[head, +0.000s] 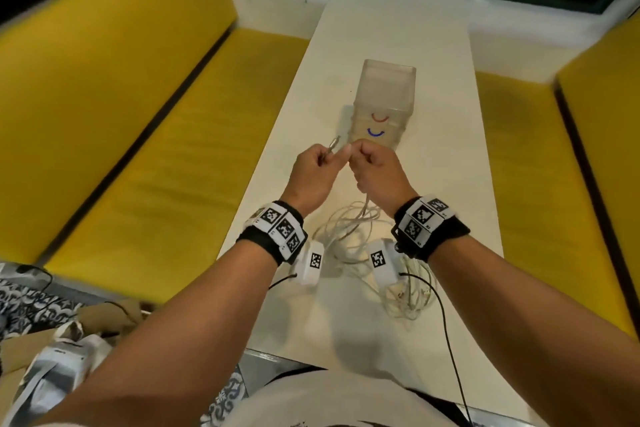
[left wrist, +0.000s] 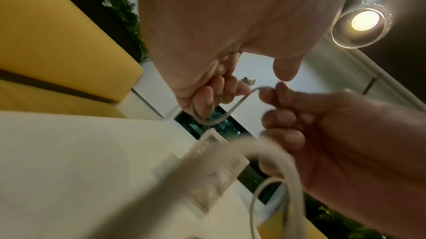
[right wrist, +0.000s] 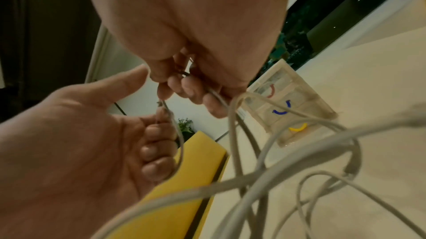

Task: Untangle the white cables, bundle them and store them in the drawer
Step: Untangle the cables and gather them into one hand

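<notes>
Our left hand (head: 313,170) pinches one thin white cable (left wrist: 232,109) near its metal plug (head: 333,143); our right hand (head: 379,168) has fingers curled round the same strand. Both held above the white table (head: 450,149). Tangled white cables (head: 349,232) trail down behind the wrists. Translucent plastic drawer unit (head: 386,97) just beyond the hands.

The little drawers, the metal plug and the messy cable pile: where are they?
drawer unit (head: 383,94): head view, on its frosted top wall.
metal plug (head: 334,142): head view, on the tip beyond the left hand.
cable pile (head: 349,229): head view, on loops between the wrists.
</notes>
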